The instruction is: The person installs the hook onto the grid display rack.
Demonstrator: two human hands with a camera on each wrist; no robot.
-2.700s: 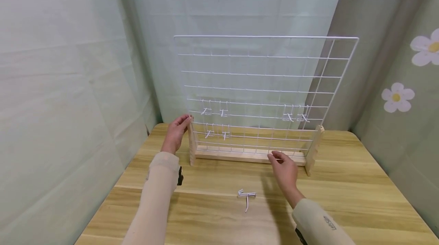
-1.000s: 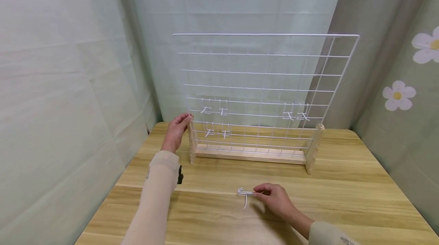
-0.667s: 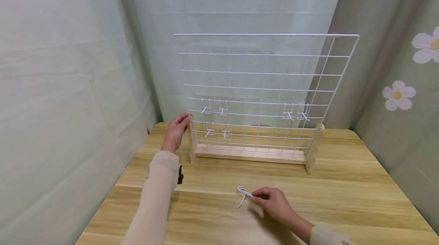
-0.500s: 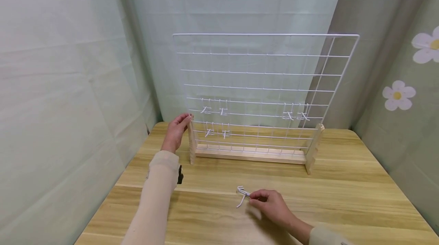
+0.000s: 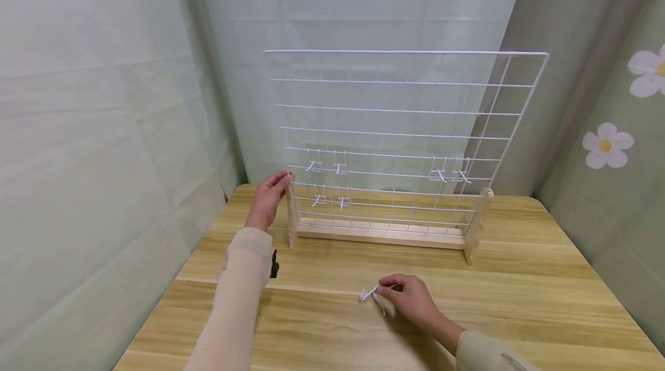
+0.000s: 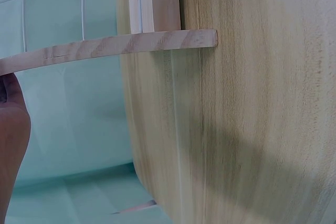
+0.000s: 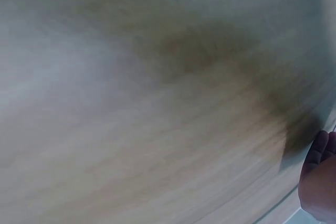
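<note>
My right hand [image 5: 413, 302] pinches a white wire hook [image 5: 370, 293] just above the table, in front of the rack. The hook's prong slants downward. In the right wrist view the picture is blurred; only part of that hand [image 7: 319, 177] shows at the lower right, and the hook is out of sight. A white wire grid [image 5: 405, 110] stands in a wooden base. My left hand [image 5: 267, 201] holds the top of the base's left side post [image 5: 292, 215] between thumb and fingers. The left wrist view shows this post [image 6: 113, 45] with the grid behind it.
Several white hooks hang on the grid: a pair [image 5: 451, 173] at the right, others [image 5: 327, 199] at the left in two rows. The base's right post [image 5: 477, 227] stands on the wood-grain table [image 5: 519, 302]. Pale curtains [image 5: 119, 128] enclose the table.
My right hand came down from near the rack's base to the lone hook, pinched it and turned it so its prong swung round. My left hand stayed on the post.
</note>
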